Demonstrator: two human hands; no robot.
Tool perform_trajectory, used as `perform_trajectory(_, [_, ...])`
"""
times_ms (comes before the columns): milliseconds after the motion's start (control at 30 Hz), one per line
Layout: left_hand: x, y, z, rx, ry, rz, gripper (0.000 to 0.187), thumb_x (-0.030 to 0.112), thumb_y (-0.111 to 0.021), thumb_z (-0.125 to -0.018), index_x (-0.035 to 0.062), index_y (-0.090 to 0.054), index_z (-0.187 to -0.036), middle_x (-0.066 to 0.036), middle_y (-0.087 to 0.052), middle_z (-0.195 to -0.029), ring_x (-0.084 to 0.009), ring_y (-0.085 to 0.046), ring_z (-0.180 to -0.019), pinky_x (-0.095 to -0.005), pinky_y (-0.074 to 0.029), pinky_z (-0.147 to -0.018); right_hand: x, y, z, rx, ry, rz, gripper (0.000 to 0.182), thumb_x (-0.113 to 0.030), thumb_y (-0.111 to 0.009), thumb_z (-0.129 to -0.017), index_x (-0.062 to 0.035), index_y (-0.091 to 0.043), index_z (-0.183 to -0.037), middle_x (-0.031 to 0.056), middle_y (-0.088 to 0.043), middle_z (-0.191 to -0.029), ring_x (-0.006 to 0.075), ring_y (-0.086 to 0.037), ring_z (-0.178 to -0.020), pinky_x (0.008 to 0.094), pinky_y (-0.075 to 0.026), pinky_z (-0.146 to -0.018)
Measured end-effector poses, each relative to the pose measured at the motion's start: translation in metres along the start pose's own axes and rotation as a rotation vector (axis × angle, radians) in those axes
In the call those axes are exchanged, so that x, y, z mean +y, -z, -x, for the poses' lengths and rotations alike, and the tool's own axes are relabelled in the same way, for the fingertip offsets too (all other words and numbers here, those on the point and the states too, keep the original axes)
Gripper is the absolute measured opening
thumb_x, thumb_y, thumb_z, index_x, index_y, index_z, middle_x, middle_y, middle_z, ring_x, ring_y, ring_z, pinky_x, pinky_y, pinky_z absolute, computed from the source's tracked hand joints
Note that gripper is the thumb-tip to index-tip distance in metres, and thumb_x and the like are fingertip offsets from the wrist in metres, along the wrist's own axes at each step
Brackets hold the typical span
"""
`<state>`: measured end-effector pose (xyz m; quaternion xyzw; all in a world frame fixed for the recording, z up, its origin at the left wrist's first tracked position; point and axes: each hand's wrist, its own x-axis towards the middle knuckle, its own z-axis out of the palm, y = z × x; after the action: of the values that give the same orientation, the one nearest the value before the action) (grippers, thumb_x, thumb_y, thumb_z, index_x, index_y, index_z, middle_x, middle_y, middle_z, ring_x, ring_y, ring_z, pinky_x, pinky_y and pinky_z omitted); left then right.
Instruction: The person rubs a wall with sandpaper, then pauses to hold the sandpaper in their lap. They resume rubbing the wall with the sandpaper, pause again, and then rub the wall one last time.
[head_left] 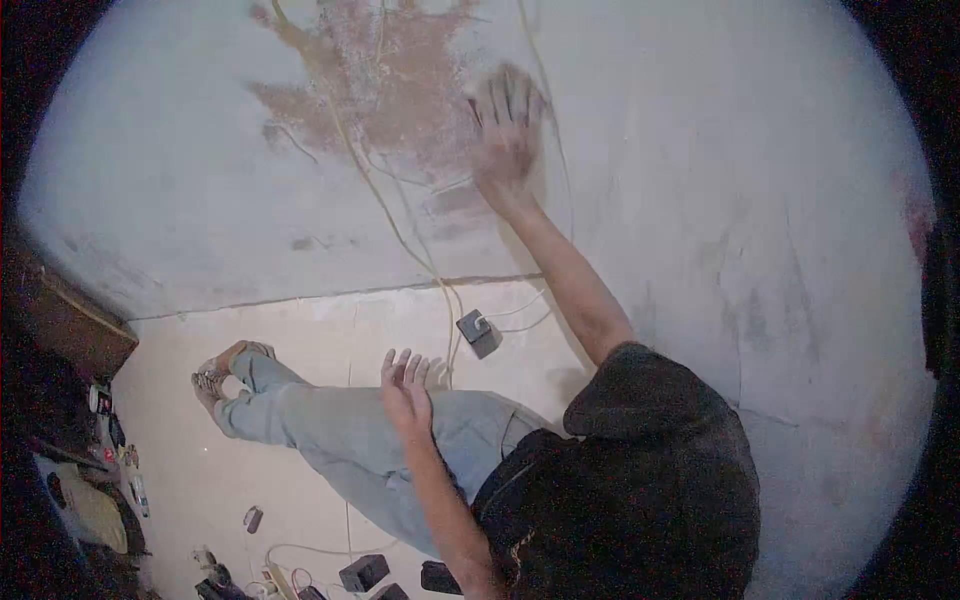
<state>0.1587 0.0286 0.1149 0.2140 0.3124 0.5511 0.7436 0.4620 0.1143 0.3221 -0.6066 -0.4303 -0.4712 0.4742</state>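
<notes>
Light trousers (pixel 340 430) lie along the pale floor (pixel 300 500) at left; the brown patch (pixel 410 90) shows on the wall (pixel 650 130) beyond; the left hand (pixel 406 395) is over the trousers, fingers loosely parted, nothing held; a yellowish cable (pixel 384 205) crosses the patch and descends to the floor, near a dark block (pixel 478 335); the right hand (pixel 508 135) is at the patch's right edge, fingers extended and parted, blurred, wall contact unconfirmed; in this inspector's judgement, good practice means flat fingers, even pressure and clearance from the cable.
</notes>
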Motion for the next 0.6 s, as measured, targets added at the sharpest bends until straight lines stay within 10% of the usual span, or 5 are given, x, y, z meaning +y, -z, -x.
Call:
perform_trajectory(233, [0.001,0.003,-0.004,0.051,0.014,0.017,0.048,0.017,-0.047,-0.091,-0.0009,-0.035,-0.134,-0.022,-0.040,-0.126,-0.0351,-0.043,-0.116,-0.0456,-0.042,-0.099,-0.021,0.001,-0.129,0.224,0.107,-0.116,0.047,-0.019,-0.050,-0.089,-0.0038,-0.045,-0.133,0.0140,-0.041,-0.141,0.0307,-0.031,-0.134,0.0471,-0.018,-0.113])
perform_trajectory(400, [0.003,0.004,-0.003,0.028,0.005,0.064,0.046,0.016,-0.046,-0.092,-0.0009,-0.035,-0.134,-0.022,-0.041,-0.125,-0.0347,-0.044,-0.114,-0.0461,-0.041,-0.099,0.012,0.007,0.031,-0.117,0.115,-0.037,0.042,-0.023,-0.055,-0.087,-0.0046,-0.052,-0.125,0.0123,-0.047,-0.135,0.0341,-0.034,-0.131,0.0495,-0.024,-0.109])
perform_trajectory(600, [-0.001,0.007,-0.001,0.010,0.002,0.023,0.046,0.017,-0.047,-0.092,-0.0013,-0.036,-0.133,-0.022,-0.042,-0.124,-0.0338,-0.045,-0.111,-0.0456,-0.041,-0.099,-0.003,-0.006,-0.027,-0.024,0.079,0.041,0.038,-0.027,-0.050,-0.090,-0.0060,-0.056,-0.121,0.0116,-0.049,-0.134,0.0312,-0.032,-0.133,0.0514,-0.020,-0.110])
